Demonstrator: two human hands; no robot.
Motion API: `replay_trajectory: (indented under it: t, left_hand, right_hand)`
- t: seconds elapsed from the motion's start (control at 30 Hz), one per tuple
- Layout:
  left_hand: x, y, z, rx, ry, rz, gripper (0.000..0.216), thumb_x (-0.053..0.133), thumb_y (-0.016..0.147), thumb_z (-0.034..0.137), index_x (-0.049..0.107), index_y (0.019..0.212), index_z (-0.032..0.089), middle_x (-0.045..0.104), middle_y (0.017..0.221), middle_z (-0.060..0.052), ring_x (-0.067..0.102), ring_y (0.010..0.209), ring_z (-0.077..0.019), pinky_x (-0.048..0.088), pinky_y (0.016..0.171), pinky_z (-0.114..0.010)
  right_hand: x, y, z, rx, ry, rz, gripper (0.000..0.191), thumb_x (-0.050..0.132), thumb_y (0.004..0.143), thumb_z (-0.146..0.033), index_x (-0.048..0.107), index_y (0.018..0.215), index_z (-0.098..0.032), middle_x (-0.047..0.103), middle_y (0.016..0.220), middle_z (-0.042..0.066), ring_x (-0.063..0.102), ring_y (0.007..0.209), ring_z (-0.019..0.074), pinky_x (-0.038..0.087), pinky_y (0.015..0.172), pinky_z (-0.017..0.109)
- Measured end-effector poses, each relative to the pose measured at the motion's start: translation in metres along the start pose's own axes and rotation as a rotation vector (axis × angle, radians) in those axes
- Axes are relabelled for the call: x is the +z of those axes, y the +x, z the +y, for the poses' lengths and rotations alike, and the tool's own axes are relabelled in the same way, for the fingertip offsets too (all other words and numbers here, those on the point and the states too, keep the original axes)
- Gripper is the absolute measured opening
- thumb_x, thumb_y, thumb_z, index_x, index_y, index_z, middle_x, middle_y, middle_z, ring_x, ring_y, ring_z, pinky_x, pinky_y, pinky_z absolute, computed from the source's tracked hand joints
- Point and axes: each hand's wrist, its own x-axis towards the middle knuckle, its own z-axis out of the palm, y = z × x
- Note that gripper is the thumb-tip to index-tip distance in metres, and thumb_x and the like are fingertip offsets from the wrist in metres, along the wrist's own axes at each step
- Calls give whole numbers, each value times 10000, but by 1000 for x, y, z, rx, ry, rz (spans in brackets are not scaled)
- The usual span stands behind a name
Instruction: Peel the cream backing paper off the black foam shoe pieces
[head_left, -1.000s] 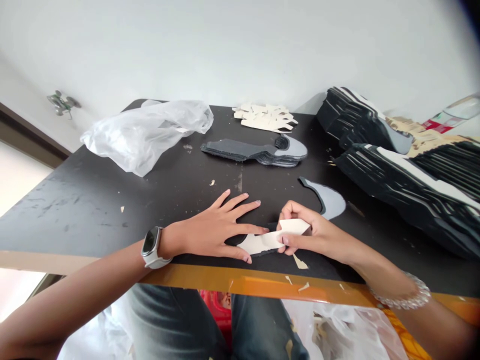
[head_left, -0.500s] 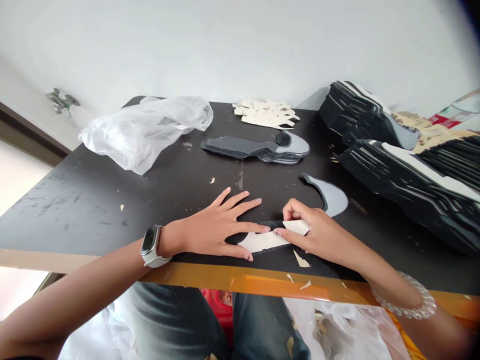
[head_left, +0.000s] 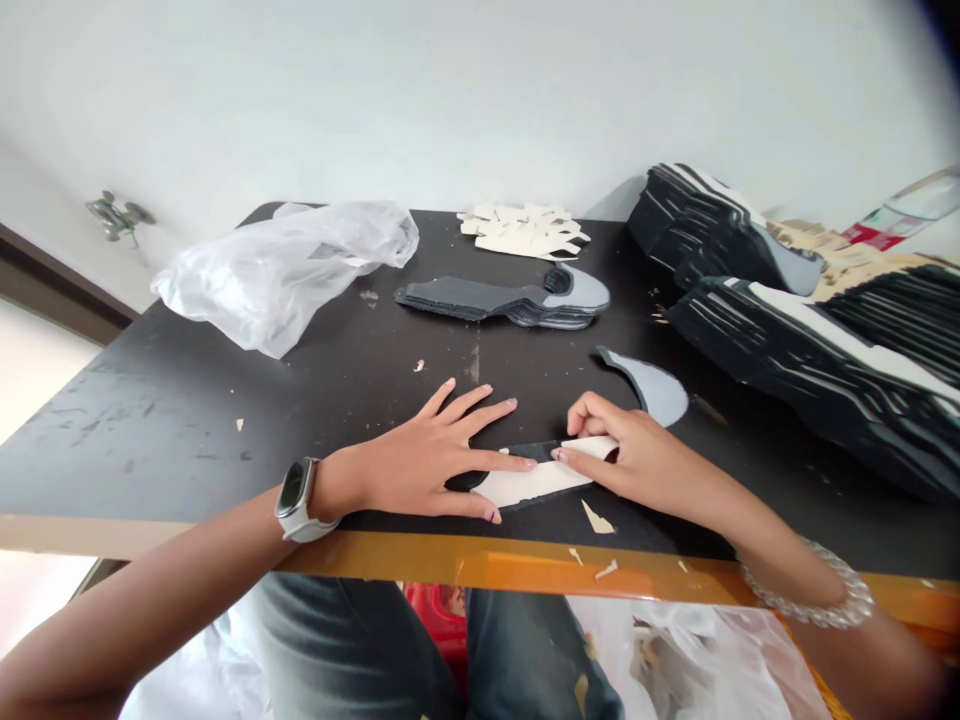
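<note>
Holding down the white strip (head_left: 534, 483) on the dark piece (head_left: 541, 451), toward 6 o'clock on the desk (head_left: 360, 365), with the left hand (head_left: 412, 468), fingers wide, at the strip's 9 o'clock end, seemingly to stop both layers sliding. At the 3 o'clock end, gripping the strip narrowly between thumb and curled fingers of the right hand (head_left: 639, 452), probably to control that end. With the dark stack (head_left: 465, 298) at 11 o'clock from there, likely set back for working room.

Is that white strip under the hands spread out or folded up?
Mostly spread: the white strip lies flat on the black piece, though its end by the right hand curves up.
</note>
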Motion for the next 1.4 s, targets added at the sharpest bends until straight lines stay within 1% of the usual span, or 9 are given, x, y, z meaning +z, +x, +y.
replay_trajectory:
  t: [0.17,0.37,0.57,0.67,0.77,0.93,1.07,1.17,1.4]
  left_hand:
    - [-1,0,0,-1,-1,0,541,444,887,611,386,1394,429,132,1578,-44,60,1436,-383,50,1100,-650]
    - [0,-1,1,0,-13,10,535,449,887,608,400,1388,424,140,1577,-37,68,1436,-381,53,1103,-646]
    - [-1,1,2,-12,-13,5,549,463,879,611,414,1385,405,150,1574,-47,64,1436,-380,42,1105,-644]
    - [-1,1,2,-12,-14,4,541,462,882,606,420,1382,406,152,1574,-48,64,1436,-380,45,1108,-639]
    - [-1,0,1,-6,-15,9,539,450,887,607,408,1387,412,142,1576,-47,66,1437,-378,48,1108,-638]
    - [0,-1,1,-1,-16,16,539,451,887,606,405,1389,413,149,1575,-38,67,1438,-372,40,1110,-634]
    - [-1,-1,1,-3,-27,15,539,448,886,610,401,1389,421,141,1577,-20,68,1438,-372,39,1114,-630]
    - [-1,0,1,-4,-24,16,540,448,885,612,402,1388,421,133,1579,-19,68,1437,-378,36,1112,-633]
    - [-1,0,1,-2,-12,8,540,449,890,603,387,1396,423,132,1578,-41,63,1438,-376,40,1108,-635]
  right_hand:
    - [-6,-2,5,4,93,-100,136,496,872,-357,420,874,-243,627,699,-58,512,484,100,369,556,256]
    - [-9,-1,4,-46,119,-169,172,516,872,-393,445,858,-236,611,704,-59,508,493,90,371,561,246]
    - [-10,-1,4,-49,41,-126,155,529,857,-380,459,863,-242,612,688,-51,529,572,123,364,586,256]
    - [-9,-2,3,-56,-45,-125,150,518,862,-395,478,890,-253,622,739,-31,561,652,152,367,602,268]
    - [-8,-3,4,-31,-132,-109,194,500,874,-449,470,901,-260,625,775,-16,572,675,170,361,591,277]
    - [-10,-3,10,3,-219,6,333,563,810,-556,439,838,-248,599,704,-18,552,615,169,343,549,277]
    - [-15,-4,16,-73,-160,-54,253,489,880,-481,461,808,-240,590,675,-28,542,605,151,357,578,278]
    - [-19,-4,18,-129,-101,-80,228,467,901,-443,470,806,-235,606,719,-23,544,628,145,373,610,280]
    - [-20,-4,21,-136,-93,-115,212,420,932,-417,463,835,-234,638,824,-6,576,703,155,388,662,288]
